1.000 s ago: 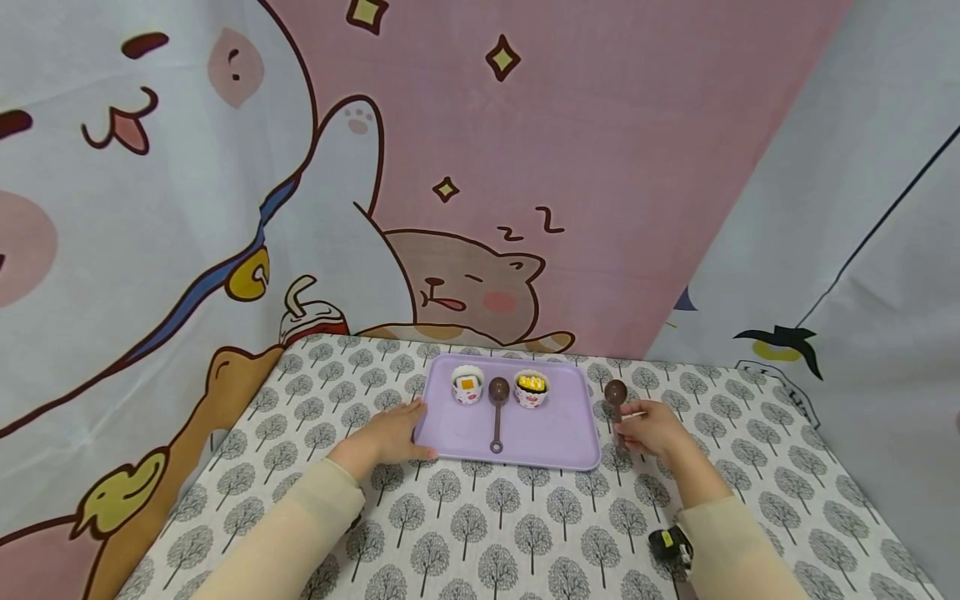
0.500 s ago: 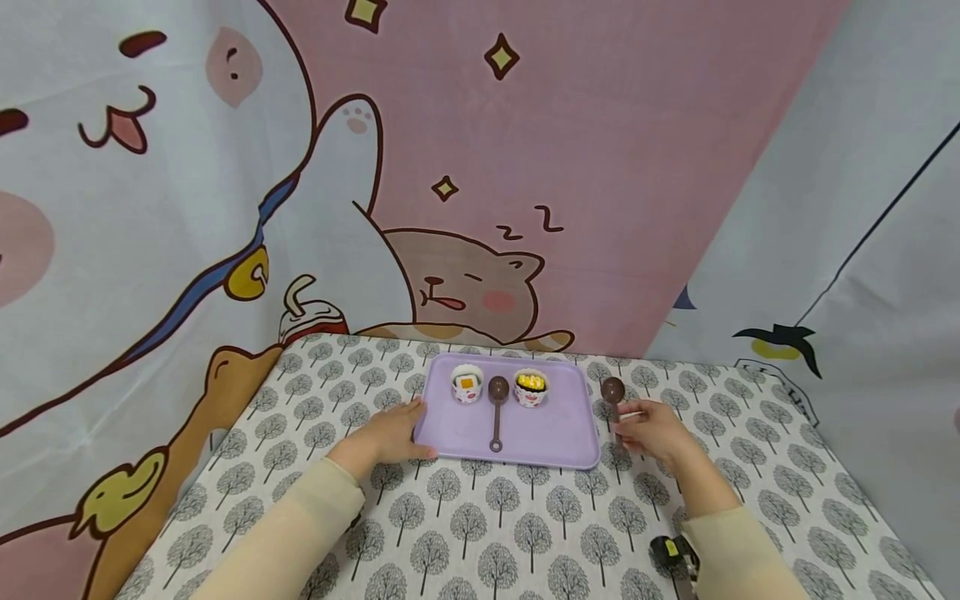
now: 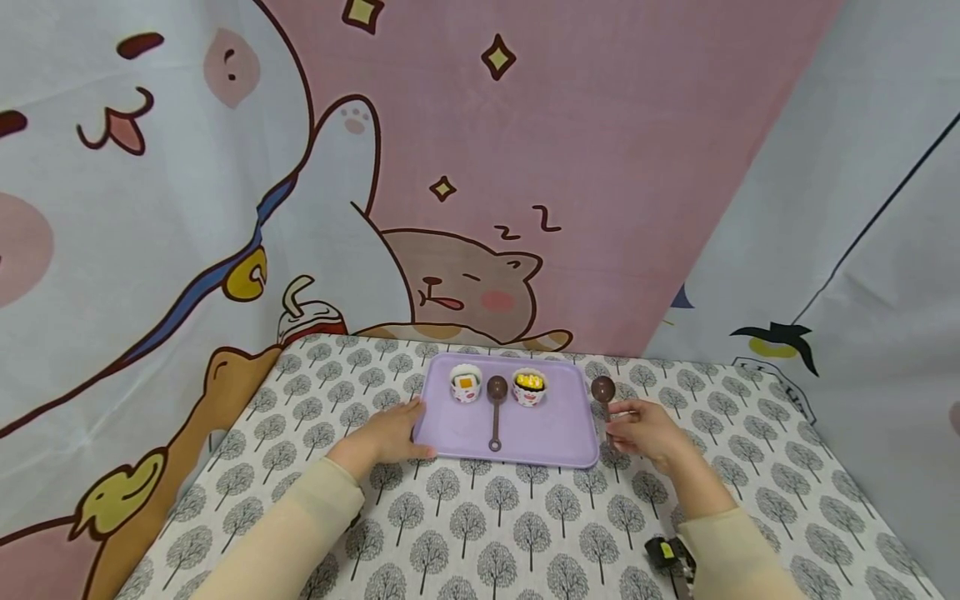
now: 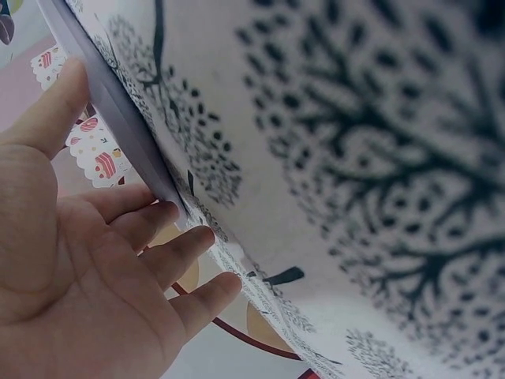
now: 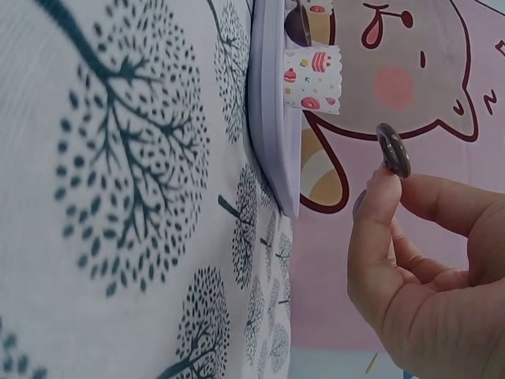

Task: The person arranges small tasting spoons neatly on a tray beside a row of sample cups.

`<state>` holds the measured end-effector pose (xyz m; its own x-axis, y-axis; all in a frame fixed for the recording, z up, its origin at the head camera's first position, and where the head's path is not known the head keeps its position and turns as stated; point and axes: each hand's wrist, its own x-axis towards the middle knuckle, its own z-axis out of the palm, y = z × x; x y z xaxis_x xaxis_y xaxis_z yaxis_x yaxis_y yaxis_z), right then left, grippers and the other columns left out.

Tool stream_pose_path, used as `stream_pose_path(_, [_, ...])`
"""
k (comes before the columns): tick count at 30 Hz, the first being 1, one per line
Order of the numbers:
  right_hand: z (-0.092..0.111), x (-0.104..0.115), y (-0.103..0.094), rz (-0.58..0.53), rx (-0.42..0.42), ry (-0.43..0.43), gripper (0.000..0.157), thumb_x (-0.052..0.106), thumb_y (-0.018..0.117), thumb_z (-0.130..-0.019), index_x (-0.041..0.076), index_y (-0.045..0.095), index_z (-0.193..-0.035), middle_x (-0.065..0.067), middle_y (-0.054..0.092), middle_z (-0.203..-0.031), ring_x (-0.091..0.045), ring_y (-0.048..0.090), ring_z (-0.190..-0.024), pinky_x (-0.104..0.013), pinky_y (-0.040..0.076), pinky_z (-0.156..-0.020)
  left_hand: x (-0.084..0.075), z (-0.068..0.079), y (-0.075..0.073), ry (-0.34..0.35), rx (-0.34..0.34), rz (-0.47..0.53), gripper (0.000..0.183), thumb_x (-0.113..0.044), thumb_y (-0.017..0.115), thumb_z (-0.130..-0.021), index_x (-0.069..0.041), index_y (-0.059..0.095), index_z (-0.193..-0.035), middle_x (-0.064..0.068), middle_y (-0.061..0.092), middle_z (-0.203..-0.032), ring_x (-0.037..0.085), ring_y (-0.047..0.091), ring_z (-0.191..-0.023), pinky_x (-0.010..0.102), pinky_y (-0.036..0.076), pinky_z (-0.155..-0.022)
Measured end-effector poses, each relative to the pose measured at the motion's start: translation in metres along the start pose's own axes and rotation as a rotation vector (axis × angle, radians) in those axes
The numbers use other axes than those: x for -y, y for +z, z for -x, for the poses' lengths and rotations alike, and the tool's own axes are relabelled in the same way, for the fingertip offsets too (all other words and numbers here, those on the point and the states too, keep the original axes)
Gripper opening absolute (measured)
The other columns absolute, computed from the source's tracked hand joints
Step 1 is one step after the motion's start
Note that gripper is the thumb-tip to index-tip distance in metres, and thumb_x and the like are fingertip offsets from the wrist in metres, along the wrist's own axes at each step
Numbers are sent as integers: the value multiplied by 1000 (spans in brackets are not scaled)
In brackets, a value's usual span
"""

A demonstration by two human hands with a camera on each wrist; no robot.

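Observation:
A lavender tray [image 3: 562, 429] carries two paper cups and a brown spoon [image 3: 496, 417] lying between them. The left cup [image 3: 466, 385] has an orange square in its top; the right cup [image 3: 529, 387] is topped with yellow and black. My left hand [image 3: 392, 433] rests at the tray's left side, thumb along its near corner, fingers extended against the rim. Just beyond the right rim, my right hand [image 3: 645, 432] pinches a second brown spoon [image 3: 603, 389] by the handle, bowl pointing away. In the right wrist view its dark ring end [image 5: 394, 150] shows at the thumb and fingertip.
A tree-print cloth [image 3: 502, 533] covers the table around the tray. Behind its far edge hangs a backdrop [image 3: 585, 150] with cartoon animals. A black wrist device [image 3: 663, 552] shows at the right cuff.
My right hand has moved a little to the left with its spoon, bringing the bowl closer to the tray's right rim. The left hand and the tray stay put.

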<state>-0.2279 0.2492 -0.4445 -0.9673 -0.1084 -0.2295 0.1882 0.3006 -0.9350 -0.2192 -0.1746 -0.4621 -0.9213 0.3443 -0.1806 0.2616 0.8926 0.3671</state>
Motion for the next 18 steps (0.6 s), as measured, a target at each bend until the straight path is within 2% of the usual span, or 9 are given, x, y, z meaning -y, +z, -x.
stream_pose_path(8, [-2, 3, 9, 16, -8, 2, 44, -7, 66, -90, -15, 48, -130, -11, 65, -90, -15, 63, -71, -27, 60, -66, 1, -1, 0, 0, 3, -7, 95, -49, 75, -86, 6, 34, -152, 24, 28, -159, 45, 30, -145, 59, 25, -117])
stream_pose_path(18, [-10, 1, 20, -22, -3, 4, 44, -8, 66, -90, -16, 47, -129, -11, 64, -87, -14, 61, -70, -26, 60, -67, -1, 0, -2, -13, 13, 0, 94, -48, 74, -86, 5, 34, -152, 24, 27, -160, 45, 29, -145, 58, 25, -118])
